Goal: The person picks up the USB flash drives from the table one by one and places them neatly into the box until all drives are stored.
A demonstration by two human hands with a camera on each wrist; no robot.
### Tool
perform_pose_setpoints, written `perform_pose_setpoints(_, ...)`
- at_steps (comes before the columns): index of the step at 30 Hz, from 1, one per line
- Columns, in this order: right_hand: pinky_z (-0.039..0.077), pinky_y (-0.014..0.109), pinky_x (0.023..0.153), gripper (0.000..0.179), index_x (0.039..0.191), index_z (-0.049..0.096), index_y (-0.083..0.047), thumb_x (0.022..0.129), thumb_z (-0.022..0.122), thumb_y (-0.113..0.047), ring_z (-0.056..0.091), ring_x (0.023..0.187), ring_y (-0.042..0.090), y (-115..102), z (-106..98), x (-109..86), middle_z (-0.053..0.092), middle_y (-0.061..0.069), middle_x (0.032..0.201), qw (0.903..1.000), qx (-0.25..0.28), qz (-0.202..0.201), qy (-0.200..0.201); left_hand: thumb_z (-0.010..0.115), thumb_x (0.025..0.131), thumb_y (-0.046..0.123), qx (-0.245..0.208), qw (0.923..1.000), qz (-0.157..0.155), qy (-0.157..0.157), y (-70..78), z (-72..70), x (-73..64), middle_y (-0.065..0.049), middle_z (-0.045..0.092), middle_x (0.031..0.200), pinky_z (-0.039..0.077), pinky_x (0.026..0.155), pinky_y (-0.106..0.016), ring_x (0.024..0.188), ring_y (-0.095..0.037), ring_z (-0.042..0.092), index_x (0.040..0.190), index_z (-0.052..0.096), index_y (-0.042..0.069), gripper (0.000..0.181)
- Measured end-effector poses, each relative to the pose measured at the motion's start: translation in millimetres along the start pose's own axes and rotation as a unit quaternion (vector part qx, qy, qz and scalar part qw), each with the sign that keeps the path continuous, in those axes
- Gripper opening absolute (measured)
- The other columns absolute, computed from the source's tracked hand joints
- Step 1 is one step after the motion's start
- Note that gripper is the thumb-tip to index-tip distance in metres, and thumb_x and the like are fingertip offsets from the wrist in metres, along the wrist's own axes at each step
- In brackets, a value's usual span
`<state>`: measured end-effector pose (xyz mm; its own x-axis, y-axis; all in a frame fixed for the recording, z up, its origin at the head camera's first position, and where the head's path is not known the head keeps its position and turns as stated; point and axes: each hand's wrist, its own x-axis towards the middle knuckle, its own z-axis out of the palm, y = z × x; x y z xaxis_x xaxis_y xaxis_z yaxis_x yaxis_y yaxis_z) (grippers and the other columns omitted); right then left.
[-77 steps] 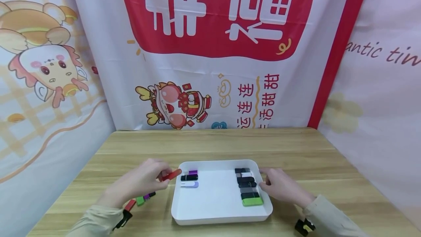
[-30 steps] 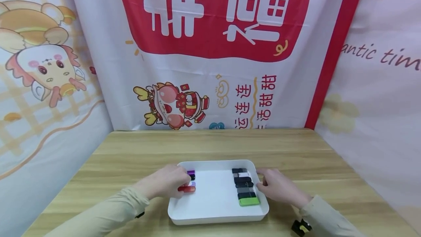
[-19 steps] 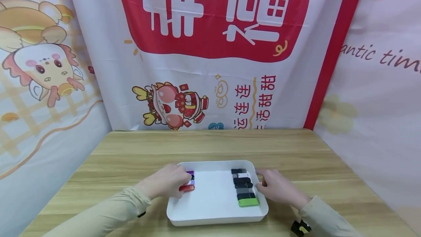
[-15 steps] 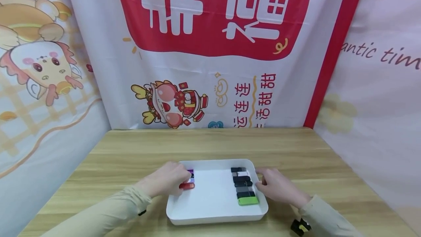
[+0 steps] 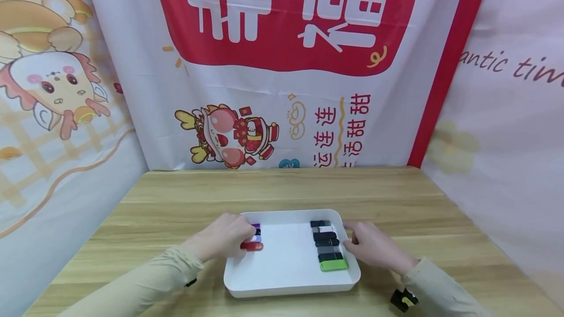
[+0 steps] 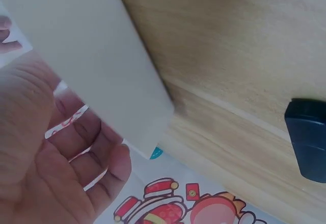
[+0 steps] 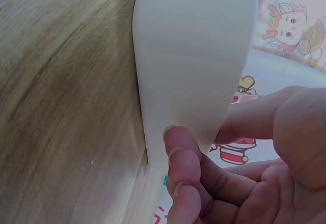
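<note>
The red stick (image 5: 252, 246) has come down from above the rim into the tray (image 5: 286, 263), and my left hand (image 5: 224, 236) has reached in with it. It pokes out from my left fingers, just on my side of the purple stick (image 5: 257, 226) and its neighbours; whether I pinch or merely push it, I can't tell, as the tray's wall hides those fingertips in the left wrist view. That view shows a black thing (image 6: 308, 137) across from my palm, too unclear to name. My right hand (image 5: 374, 246) grips the opposite wall, beside seven sticks (image 5: 327, 242); only the right wrist view shows its fingertips (image 7: 184, 169) curled against the outside.
</note>
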<state>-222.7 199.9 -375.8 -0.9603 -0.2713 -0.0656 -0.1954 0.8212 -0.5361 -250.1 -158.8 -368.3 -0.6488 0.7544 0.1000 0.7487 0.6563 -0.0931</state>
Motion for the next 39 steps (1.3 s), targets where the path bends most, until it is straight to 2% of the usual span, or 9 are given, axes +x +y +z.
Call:
perform_pose_setpoints(5, 0.037, 0.026, 0.043, 0.052, 0.137, 0.054, 0.001, 0.089, 0.07, -0.013, 0.049, 0.048, 0.014, -0.5, -1.8, -1.1, 0.055, 0.001, 0.064, 1.0, -0.003, 0.002, 0.002, 0.076, 0.082, 0.028, -0.048, 0.9976, -0.037, 0.033, -0.5, -12.9, -11.2, 0.012, 0.049, 0.068, 0.038, 0.051, -0.025, 0.058, -0.007, 0.043, 0.074, 0.061, 0.023, 0.018)
perform_pose_setpoints(9, 0.038, 0.026, 0.043, 0.052, 0.137, 0.054, 0.001, 0.089, 0.07, -0.013, 0.049, 0.049, 0.015, -0.9, -1.8, -1.4, 0.055, 0.001, 0.065, 1.0, 0.0, 0.004, -0.001, 0.074, 0.082, 0.026, -0.051, 0.9934, -0.078, 0.067, -7.4, -24.6, -32.1, 0.012, 0.055, 0.075, 0.042, 0.052, -0.026, 0.062, -0.005, 0.049, 0.078, 0.064, 0.023, 0.012)
perform_pose_setpoints(12, 0.038, 0.026, 0.044, 0.052, 0.137, 0.054, 0.001, 0.09, 0.07, -0.013, 0.049, 0.049, 0.014, -1.1, -0.7, -1.6, 0.055, 0.001, 0.065, 1.0, 0.0, 0.005, -0.003, 0.074, 0.082, 0.025, -0.049, 0.9893, -0.116, 0.074, -16.2, -29.5, -49.7, 0.01, 0.061, 0.08, 0.047, 0.056, -0.028, 0.068, -0.005, 0.055, 0.082, 0.067, 0.021, 0.008)
perform_pose_setpoints(16, 0.037, 0.026, 0.044, 0.052, 0.137, 0.053, 0.002, 0.09, 0.069, -0.013, 0.048, 0.049, 0.015, -1.1, -0.4, -1.9, 0.055, 0.002, 0.065, 1.0, 0.003, 0.005, -0.003, 0.074, 0.083, 0.026, -0.056, 0.9833, -0.164, 0.055, -26.5, -33.7, -70.2, 0.007, 0.063, 0.082, 0.05, 0.061, -0.033, 0.073, -0.008, 0.059, 0.087, 0.069, 0.017, 0.011)
perform_pose_setpoints(20, 0.037, 0.026, 0.044, 0.052, 0.137, 0.053, 0.003, 0.09, 0.069, -0.013, 0.048, 0.049, 0.015, -1.6, -1.3, -1.5, 0.055, 0.002, 0.065, 1.0, 0.0, 0.007, 0.0, 0.073, 0.083, 0.03, -0.063, 0.9761, -0.206, 0.03, -30.4, -35.8, -89.6, 0.006, 0.06, 0.082, 0.049, 0.058, -0.034, 0.071, -0.01, 0.056, 0.086, 0.067, 0.016, 0.015)
perform_pose_setpoints(28, 0.037, 0.026, 0.044, 0.051, 0.136, 0.054, 0.002, 0.09, 0.07, -0.014, 0.048, 0.048, 0.014, -2.6, -2.3, -0.4, 0.055, 0.001, 0.064, 0.9999, -0.014, 0.005, 0.001, 0.075, 0.083, 0.037, -0.077, 0.9619, -0.262, 0.003, -30.8, -30.4, -128.1, 0.001, 0.061, 0.084, 0.049, 0.058, -0.04, 0.072, -0.015, 0.058, 0.093, 0.065, 0.01, 0.031)
perform_pose_setpoints(32, 0.035, 0.025, 0.042, 0.05, 0.135, 0.055, 0.003, 0.089, 0.069, -0.013, 0.046, 0.046, 0.012, -1.8, -2.4, -0.9, 0.054, 0.001, 0.062, 0.9998, -0.02, -0.006, 0.008, 0.075, 0.082, 0.038, -0.091, 0.954, -0.285, -0.011, -29.8, -26.6, -140.6, 0.0, 0.062, 0.083, 0.05, 0.059, -0.039, 0.071, -0.014, 0.058, 0.093, 0.065, 0.008, 0.034)
perform_pose_setpoints(35, 0.033, 0.025, 0.042, 0.05, 0.135, 0.055, 0.003, 0.089, 0.068, -0.013, 0.045, 0.045, 0.011, -1.8, -2.8, -0.9, 0.054, 0.001, 0.06, 0.9997, -0.02, -0.011, 0.011, 0.075, 0.082, 0.038, -0.099, 0.9491, -0.298, -0.024, -28.8, -24.2, -145.8, 0.001, 0.059, 0.077, 0.046, 0.055, -0.037, 0.065, -0.013, 0.055, 0.084, 0.061, 0.01, 0.032)
perform_pose_setpoints(39, 0.033, 0.024, 0.042, 0.05, 0.135, 0.055, 0.003, 0.09, 0.068, -0.014, 0.044, 0.045, 0.011, -0.9, -2.6, -1.2, 0.054, 0.001, 0.06, 0.9997, -0.019, -0.01, 0.009, 0.074, 0.082, 0.035, -0.108, 0.9465, -0.302, -0.036, -28.2, -21.5, -147.8, 0.001, 0.054, 0.072, 0.042, 0.052, -0.034, 0.058, -0.013, 0.047, 0.076, 0.055, 0.012, 0.031)
